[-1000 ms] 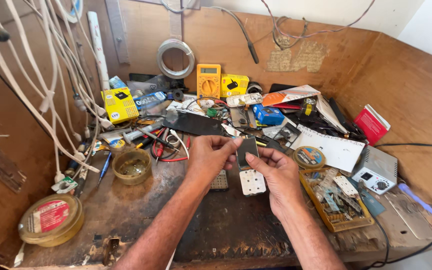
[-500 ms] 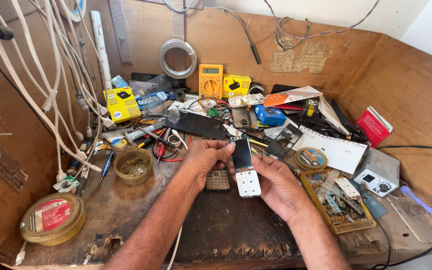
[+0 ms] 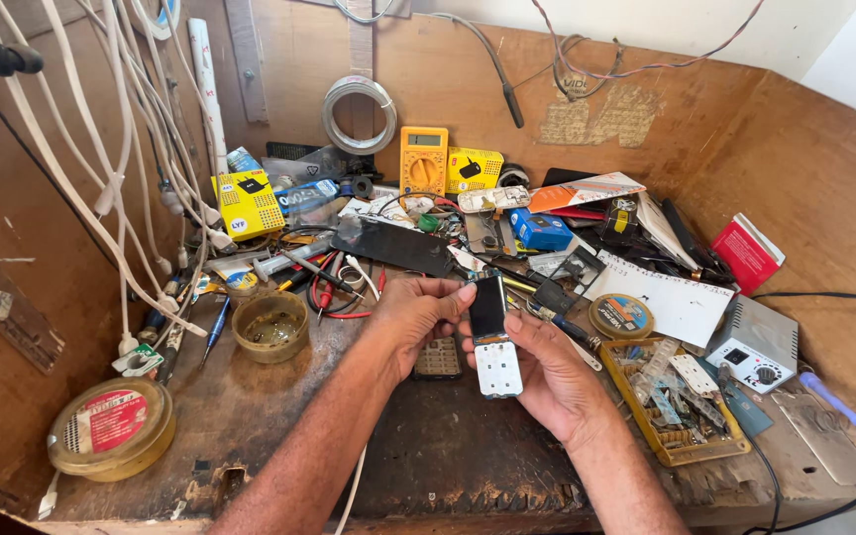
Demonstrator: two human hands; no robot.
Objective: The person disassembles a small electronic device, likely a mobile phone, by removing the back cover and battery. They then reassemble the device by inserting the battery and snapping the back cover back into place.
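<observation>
My right hand [image 3: 547,372] cradles a small phone body [image 3: 493,337] upright above the workbench; its top half is a dark screen, its bottom half a white keypad panel. My left hand [image 3: 416,312] grips the phone's upper left edge, thumb and fingertips against the screen. A loose dark keypad piece [image 3: 438,359] lies on the bench just under my left hand.
A round brown dish [image 3: 269,325] and a lidded tin [image 3: 111,428] sit at left. A yellow multimeter [image 3: 424,160], small boxes, tools and red probe leads crowd the back. A yellow parts tray [image 3: 681,401] and white device [image 3: 755,347] stand at right. White cables [image 3: 131,198] hang left.
The phone has turned from flat and apart in my hands to upright and joined as one piece, and both hands have closed in on it, shifting slightly right.
</observation>
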